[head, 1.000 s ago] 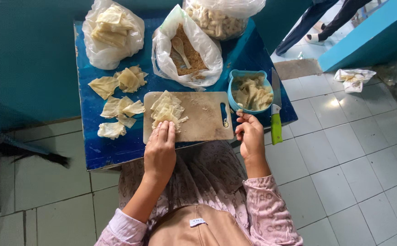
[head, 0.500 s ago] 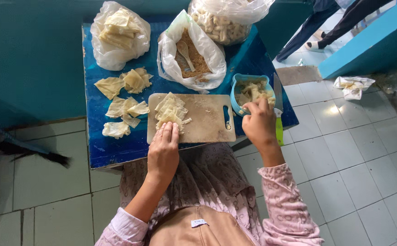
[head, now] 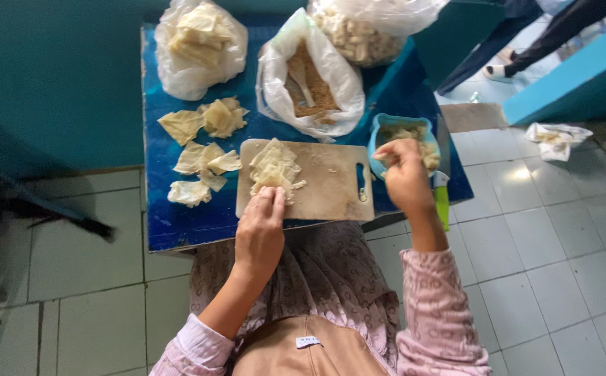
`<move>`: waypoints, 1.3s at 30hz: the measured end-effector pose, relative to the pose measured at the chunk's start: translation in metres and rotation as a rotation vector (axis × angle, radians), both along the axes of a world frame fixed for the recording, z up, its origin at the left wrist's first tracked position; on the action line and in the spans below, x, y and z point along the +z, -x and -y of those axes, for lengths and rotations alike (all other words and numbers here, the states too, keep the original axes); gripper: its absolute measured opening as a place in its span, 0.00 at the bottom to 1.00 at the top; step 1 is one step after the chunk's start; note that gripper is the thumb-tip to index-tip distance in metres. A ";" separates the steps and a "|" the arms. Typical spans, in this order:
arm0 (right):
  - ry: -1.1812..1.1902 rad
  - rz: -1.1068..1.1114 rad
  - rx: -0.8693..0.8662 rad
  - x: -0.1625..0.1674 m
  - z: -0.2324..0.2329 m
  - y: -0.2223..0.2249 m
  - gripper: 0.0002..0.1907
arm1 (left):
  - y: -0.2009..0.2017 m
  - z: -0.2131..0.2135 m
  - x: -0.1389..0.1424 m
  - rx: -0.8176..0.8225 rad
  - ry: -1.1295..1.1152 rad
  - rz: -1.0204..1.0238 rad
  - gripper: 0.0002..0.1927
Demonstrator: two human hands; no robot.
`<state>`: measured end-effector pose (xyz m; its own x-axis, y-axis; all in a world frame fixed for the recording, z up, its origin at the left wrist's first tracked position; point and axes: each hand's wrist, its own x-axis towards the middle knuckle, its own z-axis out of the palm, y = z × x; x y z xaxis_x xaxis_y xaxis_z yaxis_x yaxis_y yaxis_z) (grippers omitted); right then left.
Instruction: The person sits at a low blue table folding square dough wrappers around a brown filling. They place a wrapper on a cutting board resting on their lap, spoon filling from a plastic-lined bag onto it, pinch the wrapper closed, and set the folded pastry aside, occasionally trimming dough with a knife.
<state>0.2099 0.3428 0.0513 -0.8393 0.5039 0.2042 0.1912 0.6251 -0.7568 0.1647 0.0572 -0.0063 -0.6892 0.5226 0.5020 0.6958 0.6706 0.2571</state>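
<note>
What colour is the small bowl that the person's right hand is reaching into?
Light blue; the bowl shows best in the head view, under the right hand.

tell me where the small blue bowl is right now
In the head view, the small blue plastic bowl sits on the blue table, right of the wooden cutting board, under the right hand.

On the bench (head: 177, 223), the cutting board (head: 331, 188) lay at center with a stack of wrappers (head: 273, 167) on it. A bowl (head: 386, 129) stood at 3 o'clock, loose wrappers (head: 202, 157) at 9 o'clock, and 3 bags (head: 198, 49) at 12 o'clock.
</note>
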 end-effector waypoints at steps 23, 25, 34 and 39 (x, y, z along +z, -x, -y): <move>-1.201 0.108 0.672 0.000 0.087 0.049 0.37 | 0.010 0.011 0.016 -0.052 -0.097 0.063 0.16; -1.136 0.102 0.738 0.000 0.087 0.056 0.39 | 0.010 0.012 0.016 -0.056 -0.085 0.067 0.16; -0.887 0.194 0.798 -0.007 0.079 0.050 0.42 | 0.010 0.015 0.020 -0.067 -0.104 0.115 0.17; -1.464 0.102 0.606 -0.013 0.070 0.068 0.44 | 0.012 0.016 0.028 -0.084 -0.075 0.121 0.18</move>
